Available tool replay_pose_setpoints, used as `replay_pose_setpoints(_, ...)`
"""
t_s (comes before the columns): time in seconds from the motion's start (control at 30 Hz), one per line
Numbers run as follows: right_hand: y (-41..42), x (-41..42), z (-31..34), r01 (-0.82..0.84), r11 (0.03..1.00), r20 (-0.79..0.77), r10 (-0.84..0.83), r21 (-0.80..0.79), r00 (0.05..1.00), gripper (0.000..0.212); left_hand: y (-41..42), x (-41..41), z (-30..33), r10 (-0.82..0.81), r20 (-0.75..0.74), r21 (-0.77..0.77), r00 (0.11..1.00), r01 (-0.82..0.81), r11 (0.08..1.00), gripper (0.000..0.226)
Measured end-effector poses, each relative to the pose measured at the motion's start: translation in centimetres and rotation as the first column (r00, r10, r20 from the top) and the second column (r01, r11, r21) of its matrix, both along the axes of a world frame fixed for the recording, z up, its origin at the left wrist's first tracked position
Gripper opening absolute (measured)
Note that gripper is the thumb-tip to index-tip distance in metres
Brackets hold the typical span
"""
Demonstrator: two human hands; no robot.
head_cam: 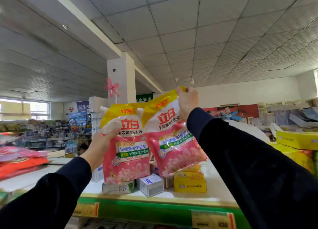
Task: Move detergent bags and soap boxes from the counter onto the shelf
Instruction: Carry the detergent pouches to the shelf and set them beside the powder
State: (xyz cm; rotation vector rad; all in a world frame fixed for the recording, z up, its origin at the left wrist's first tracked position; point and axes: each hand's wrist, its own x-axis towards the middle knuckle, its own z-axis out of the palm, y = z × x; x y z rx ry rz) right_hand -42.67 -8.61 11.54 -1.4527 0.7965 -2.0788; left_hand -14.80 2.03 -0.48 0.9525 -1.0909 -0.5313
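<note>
Hanging from right hand point(187, 101): detergent bag point(173, 135)

The left detergent bag point(126, 142) hides the left hand's point(101, 142) fingers and the green soap box's point(118, 187) top. Far shelf goods point(51, 134) are blurred.

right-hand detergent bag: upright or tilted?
Tilted. The right hand pinches the right bag by its top corner; it hangs slanted.

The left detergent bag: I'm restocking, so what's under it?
Under the left detergent bag, a green-and-white soap box lies on the shelf top; the box's rear is covered.
</note>
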Motion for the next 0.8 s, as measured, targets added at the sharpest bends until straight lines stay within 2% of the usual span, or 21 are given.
replay_pose_setpoints(0.07, 0.3, 1.0, 1.6, 0.04, 0.999, 0.029, -0.039, -0.035, 0.999, 0.022, -0.2, -0.3, 0.1, 0.012, -0.005, -0.037, 1.0, -0.012, 0.999, 0.013)
replay_pose_setpoints(0.17, 0.6, 2.6, 4.0, 0.065, 0.995, 0.086, -0.058, -0.073, 0.995, 0.022, -0.4, 0.1, 0.5, 0.078, -0.105, -0.089, 0.991, -0.087, 0.992, 0.006)
replay_pose_setpoints(0.3, 0.3, 4.0, 5.0, 0.051, 0.994, 0.255, -0.024, -0.099, 0.967, 0.018, -0.1, 1.9, 1.4, 0.169, -0.173, -0.102, 0.97, -0.188, 0.977, 0.012)
replay_pose_setpoints(0.37, 0.0, 4.5, 3.6, 0.049, 0.993, 0.273, -0.019, -0.106, 0.962, 0.019, -0.2, 2.6, 1.0, 0.169, -0.174, -0.121, 0.97, -0.191, 0.974, 0.014)
replay_pose_setpoints(0.5, -2.1, 5.5, -3.2, -0.075, 0.997, 0.143, 0.077, -0.017, 0.987, 0.019, -0.7, 3.2, -0.7, 0.105, -0.151, -0.123, 0.983, -0.124, 0.985, 0.016)
replay_pose_setpoints(0.63, -2.0, 4.4, -5.9, -0.172, 0.984, -0.022, 0.171, -0.051, 0.985, 0.018, -0.9, 4.1, -0.8, 0.075, -0.15, -0.117, 0.986, -0.093, 0.989, 0.016)
replay_pose_setpoints(0.7, -1.5, 3.3, -5.4, -0.259, 0.965, -0.077, 0.262, 0.044, 0.962, 0.023, -0.9, 4.6, -0.9, 0.085, -0.127, -0.095, 0.988, -0.098, 0.991, 0.016)
replay_pose_setpoints(0.8, -1.1, 2.1, -6.2, -0.473, 0.847, -0.107, 0.508, 0.242, 0.855, 0.04, -0.9, 5.3, -1.2, 0.087, -0.11, -0.057, 0.99, -0.094, 0.994, 0.014)
